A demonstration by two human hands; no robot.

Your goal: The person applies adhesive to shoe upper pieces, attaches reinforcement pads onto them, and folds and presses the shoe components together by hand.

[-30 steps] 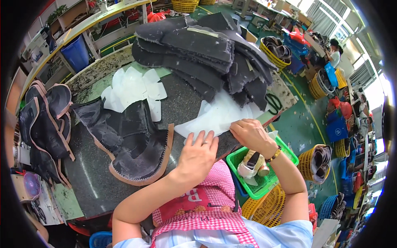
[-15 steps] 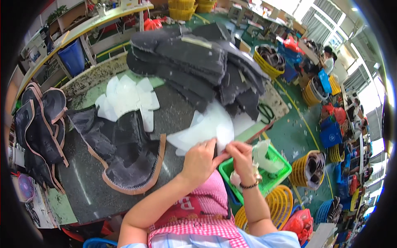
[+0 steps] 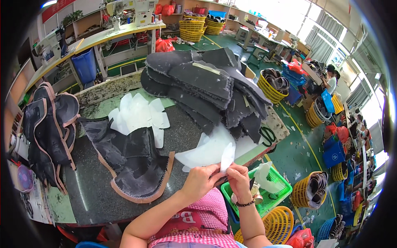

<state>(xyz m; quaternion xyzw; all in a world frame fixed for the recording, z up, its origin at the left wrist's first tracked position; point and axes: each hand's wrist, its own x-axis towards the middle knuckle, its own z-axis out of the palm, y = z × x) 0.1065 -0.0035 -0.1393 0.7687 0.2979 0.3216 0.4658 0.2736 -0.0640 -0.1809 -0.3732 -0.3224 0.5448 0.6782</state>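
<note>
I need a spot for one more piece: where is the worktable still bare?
Bare dark tabletop lies near the front edge, left of the brown-edged dark piece, and a strip between the two white sheet stacks. The back right is crowded by the grey fabric pile.

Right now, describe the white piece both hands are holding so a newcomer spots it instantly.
Start at the dark worktable and go to its near right edge, just in front of the fanned pile of white sheets. There the left hand and right hand pinch one small white piece. Unlike the flat-lying sheets, it stands upright, lifted off the table between the fingertips.
</note>
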